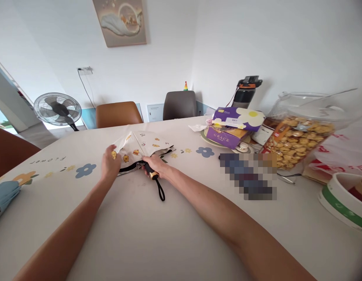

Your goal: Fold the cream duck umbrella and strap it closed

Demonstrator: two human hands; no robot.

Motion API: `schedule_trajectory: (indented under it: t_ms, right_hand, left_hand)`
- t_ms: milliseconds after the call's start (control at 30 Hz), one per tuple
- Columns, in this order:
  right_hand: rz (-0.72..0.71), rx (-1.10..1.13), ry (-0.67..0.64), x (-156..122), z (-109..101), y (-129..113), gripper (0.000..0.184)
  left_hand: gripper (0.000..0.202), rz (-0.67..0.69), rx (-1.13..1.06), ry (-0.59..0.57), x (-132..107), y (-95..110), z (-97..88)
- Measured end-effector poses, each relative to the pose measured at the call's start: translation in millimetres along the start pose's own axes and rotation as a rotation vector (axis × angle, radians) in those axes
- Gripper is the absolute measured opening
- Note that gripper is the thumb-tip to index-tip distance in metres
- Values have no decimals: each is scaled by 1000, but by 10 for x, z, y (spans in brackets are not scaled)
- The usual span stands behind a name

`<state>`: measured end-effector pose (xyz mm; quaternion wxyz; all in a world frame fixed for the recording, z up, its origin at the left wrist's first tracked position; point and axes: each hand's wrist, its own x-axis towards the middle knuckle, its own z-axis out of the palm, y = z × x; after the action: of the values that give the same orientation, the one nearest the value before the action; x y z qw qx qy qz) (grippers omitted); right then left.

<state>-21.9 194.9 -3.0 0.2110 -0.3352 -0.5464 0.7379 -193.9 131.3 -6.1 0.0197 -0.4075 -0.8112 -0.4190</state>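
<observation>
A folded cream umbrella printed with small yellow figures lies on the table in front of me. My right hand is closed round its black handle, whose wrist strap trails toward me. My left hand rests on the left edge of the canopy cloth, fingers curled onto the fabric and pinching it.
A blue folded umbrella lies at the left edge. On the right stand purple boxes, a clear tub of snacks, a dark bottle and a bowl. Chairs and a fan are behind the table.
</observation>
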Motion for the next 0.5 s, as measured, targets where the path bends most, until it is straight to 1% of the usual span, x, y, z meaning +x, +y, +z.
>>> schedule_trajectory:
  t_ms: [67, 133, 200, 267, 333, 400, 500]
  right_hand:
    - [0, 3, -1, 18, -5, 7, 15]
    - [7, 4, 2, 39, -9, 16, 16]
    - [17, 3, 7, 59, -12, 28, 18]
    - [23, 1, 9, 76, -14, 39, 20]
    - [25, 0, 9, 86, -15, 48, 20]
    - [27, -2, 11, 88, -17, 52, 20]
    - [27, -6, 14, 84, -18, 52, 20]
  left_hand:
    - [52, -120, 52, 23, 100, -121, -92]
    - [55, -205, 84, -2, 172, -244, -158]
    - [51, -258, 93, -45, 215, -337, -181]
    - [42, -275, 77, -91, 238, -386, -164]
    - [35, -270, 54, -110, 258, -403, -137]
    - [33, -262, 49, -71, 281, -406, -131]
    - [34, -247, 90, 10, 306, -409, -175]
